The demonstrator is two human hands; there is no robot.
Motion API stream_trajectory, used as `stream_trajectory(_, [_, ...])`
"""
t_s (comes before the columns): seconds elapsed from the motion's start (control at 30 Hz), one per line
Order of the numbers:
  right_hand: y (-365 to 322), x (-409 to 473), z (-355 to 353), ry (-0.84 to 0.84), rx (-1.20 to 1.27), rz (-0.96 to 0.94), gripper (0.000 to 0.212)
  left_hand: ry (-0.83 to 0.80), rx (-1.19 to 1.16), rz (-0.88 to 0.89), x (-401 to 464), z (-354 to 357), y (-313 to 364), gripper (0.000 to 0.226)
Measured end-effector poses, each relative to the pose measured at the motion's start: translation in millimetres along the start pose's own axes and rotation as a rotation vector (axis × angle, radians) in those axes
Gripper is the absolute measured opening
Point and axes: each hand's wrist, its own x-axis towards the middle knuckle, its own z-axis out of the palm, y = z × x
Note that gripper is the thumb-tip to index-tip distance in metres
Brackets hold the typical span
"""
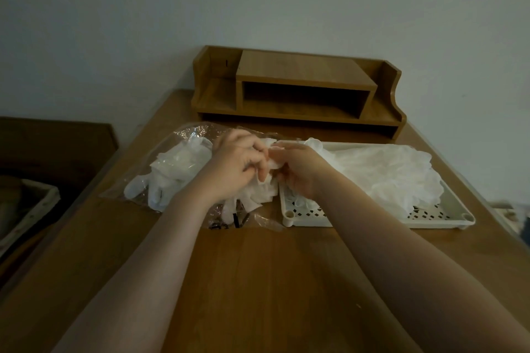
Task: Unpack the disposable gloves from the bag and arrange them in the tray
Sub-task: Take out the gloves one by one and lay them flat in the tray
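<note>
Gloves (pixel 172 169), thin, limp and clingy, lie bunched in the clear bag (pixel 160 163) left of the tray (pixel 372 216); more are heaped in the tray. The left hand (pixel 236 165) and right hand (pixel 298 170) meet between them, the fingers of all 2 curled and pinching 1 crumpled glove (pixel 271 167), apparently teasing it apart. It weighs almost nothing; take it by the cuff. A wooden organiser (pixel 298 89) stands behind on the desk (pixel 258 281).
</note>
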Motion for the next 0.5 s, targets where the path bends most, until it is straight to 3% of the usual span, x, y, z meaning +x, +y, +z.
stream_trajectory(0.13, [6,-4,-2,0.076,-0.385,-0.282,0.021,0.001,-0.087,-0.122,-2,-3,-3,0.027])
stream_trajectory(0.27, [4,-16,-2,0.001,-0.587,-0.534,0.028,0.170,-0.041,-0.053,0,-4,-2,0.035])
stream_trajectory(0.4, [-3,-24,-3,-0.083,-0.564,-0.633,0.025,0.070,0.056,-0.008,2,2,-4,0.042])
stream_trajectory(0.5, [-7,-25,-3,0.092,-0.471,-0.592,0.022,0.097,0.180,-0.054,-1,3,-12,0.056])
